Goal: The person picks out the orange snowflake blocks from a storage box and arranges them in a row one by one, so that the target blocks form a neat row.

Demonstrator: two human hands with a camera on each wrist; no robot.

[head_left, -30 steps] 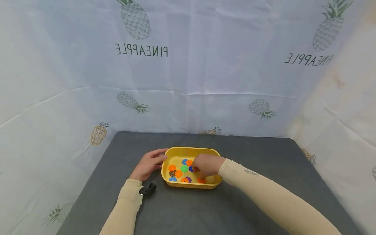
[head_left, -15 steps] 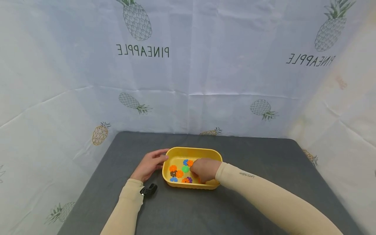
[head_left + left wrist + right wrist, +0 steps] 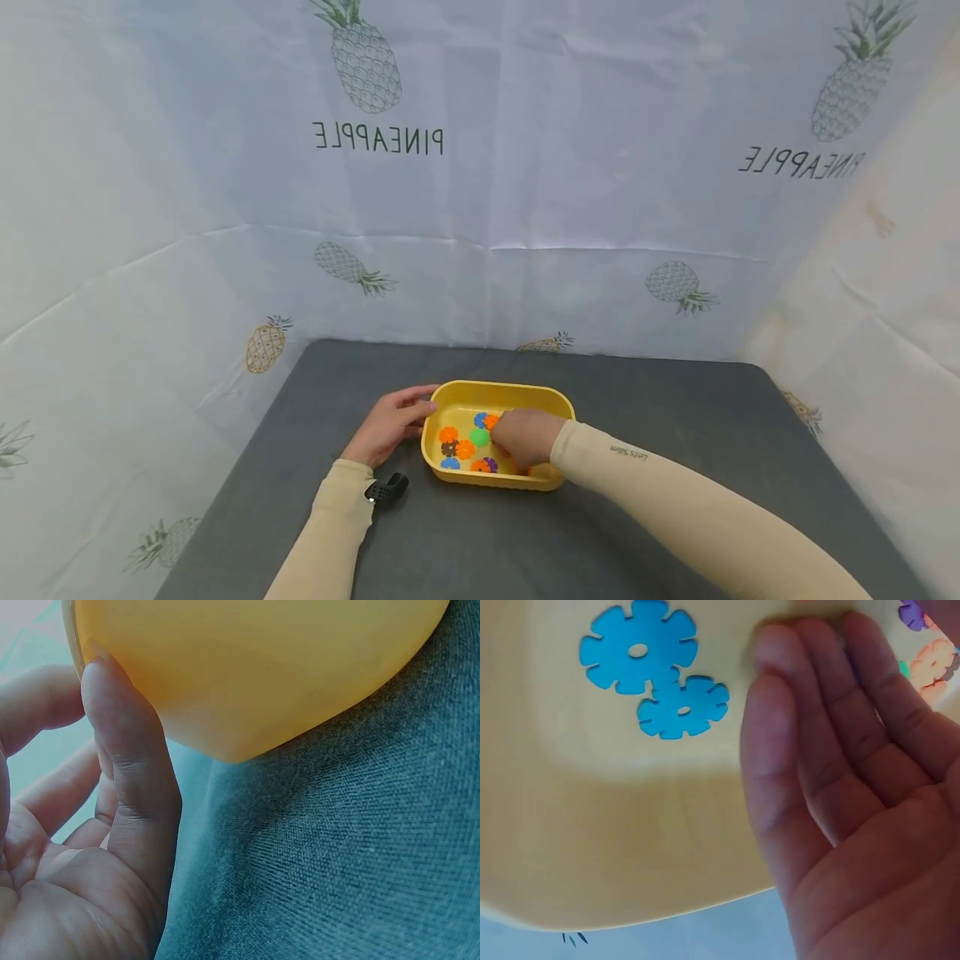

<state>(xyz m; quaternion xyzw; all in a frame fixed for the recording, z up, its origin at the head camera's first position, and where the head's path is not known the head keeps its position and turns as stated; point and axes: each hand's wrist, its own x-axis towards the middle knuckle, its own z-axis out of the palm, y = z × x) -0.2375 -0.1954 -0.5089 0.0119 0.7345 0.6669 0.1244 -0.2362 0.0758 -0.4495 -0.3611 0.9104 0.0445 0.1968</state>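
Observation:
A yellow plastic bin [image 3: 497,480] sits on the dark table, with several flower-shaped plastic discs inside. My left hand [image 3: 386,427] is at its left end; in the left wrist view the thumb [image 3: 131,750] touches the wall by the rim, fingers alongside. Inside the bin is my right hand [image 3: 528,435], its fingers [image 3: 817,765] lightly bent and close to the floor; none of the discs shows in its grasp. Two blue discs [image 3: 639,649] lie beside it in the right wrist view, hidden under the hand from above. Left of it lie a green disc [image 3: 479,437] and an orange disc [image 3: 465,450].
A brown disc [image 3: 450,449] and a blue disc [image 3: 450,463] lie in the bin's left part. A black band [image 3: 387,489] is on the left wrist. Dark cloth covers the table [image 3: 660,408]; a pineapple-print curtain [image 3: 570,208] hangs behind it.
My right hand has shifted slightly left and down over the bin floor, covering the dark blue and red-orange discs seen earlier. My left hand stays at the bin's left end.

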